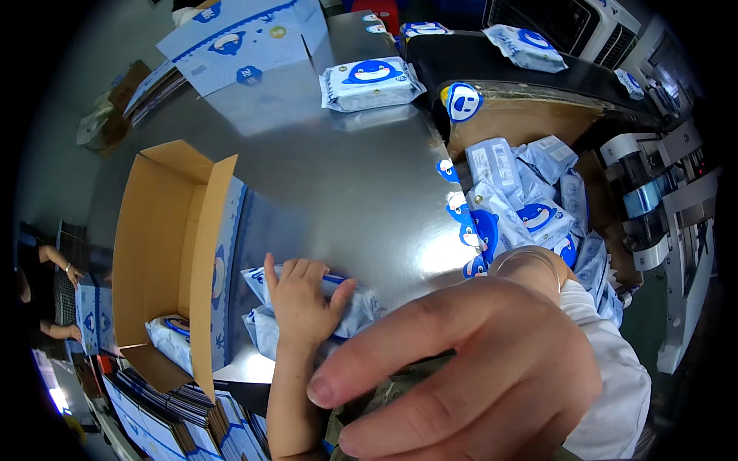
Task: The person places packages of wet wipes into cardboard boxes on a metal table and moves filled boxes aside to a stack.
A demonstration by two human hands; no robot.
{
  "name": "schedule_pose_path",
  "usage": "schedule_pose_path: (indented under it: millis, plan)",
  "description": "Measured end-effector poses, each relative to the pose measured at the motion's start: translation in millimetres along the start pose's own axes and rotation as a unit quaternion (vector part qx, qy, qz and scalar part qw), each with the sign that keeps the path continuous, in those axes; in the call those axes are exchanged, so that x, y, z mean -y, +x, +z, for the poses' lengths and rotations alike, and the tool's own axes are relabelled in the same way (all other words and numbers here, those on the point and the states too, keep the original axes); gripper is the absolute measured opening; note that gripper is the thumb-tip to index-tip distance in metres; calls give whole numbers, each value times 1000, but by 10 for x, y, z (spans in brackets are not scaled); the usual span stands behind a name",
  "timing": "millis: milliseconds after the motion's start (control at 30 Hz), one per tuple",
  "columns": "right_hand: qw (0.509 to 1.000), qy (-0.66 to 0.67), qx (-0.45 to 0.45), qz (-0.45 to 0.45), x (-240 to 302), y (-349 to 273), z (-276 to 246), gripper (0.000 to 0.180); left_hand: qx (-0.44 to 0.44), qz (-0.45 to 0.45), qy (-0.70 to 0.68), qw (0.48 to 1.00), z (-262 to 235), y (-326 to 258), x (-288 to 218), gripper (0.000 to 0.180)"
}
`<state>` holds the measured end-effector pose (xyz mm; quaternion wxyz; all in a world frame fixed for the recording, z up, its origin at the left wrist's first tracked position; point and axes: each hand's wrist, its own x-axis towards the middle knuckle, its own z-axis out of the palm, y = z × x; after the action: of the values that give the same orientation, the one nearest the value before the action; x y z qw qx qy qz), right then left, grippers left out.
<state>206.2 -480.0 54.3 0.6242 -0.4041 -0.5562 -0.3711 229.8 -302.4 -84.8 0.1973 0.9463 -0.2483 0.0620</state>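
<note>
A glossy steel table [338,184] fills the frame's centre, an open brown cardboard box [165,253] is seen at left, the blurred right hand [477,369], loosely curled and holding nothing, looms at lower right, and soft blue-white wipe packs [350,303] at lower centre are pressed under the flat, spread fingers of the left hand [304,303].

Left hand [304,300] flat, palm down, fingers together; right hand [469,369] raised near camera, fingers loosely extended.
</note>
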Motion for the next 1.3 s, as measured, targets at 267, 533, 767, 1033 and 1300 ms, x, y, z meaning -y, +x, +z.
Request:
schedule_pose_path:
  millis: [267, 533, 767, 1033, 1300]
  plan:
    - [941, -219, 235, 111, -40, 5, -523, 22, 19, -32, 15, 999, -37, 19, 70, 45]
    - [363, -810, 387, 251, -1792, -333, -3451, 101, -13, -24, -9, 1000, -29, 81, -7, 51]
    - [453, -639, 399, 477, -2635, -451, -2994, 103, -10, -35, -23, 999, -67, 38, 60, 45]
    - [502, -619, 394, 457, -2662, -590, -2568, 88, -4, -25, -38, 999, -111, 45, 49, 38]
    - [530, -597, 473, 372, -996, -631, -1350, 78, -24, -15, -43, 999, -96, -71, 109, 34]
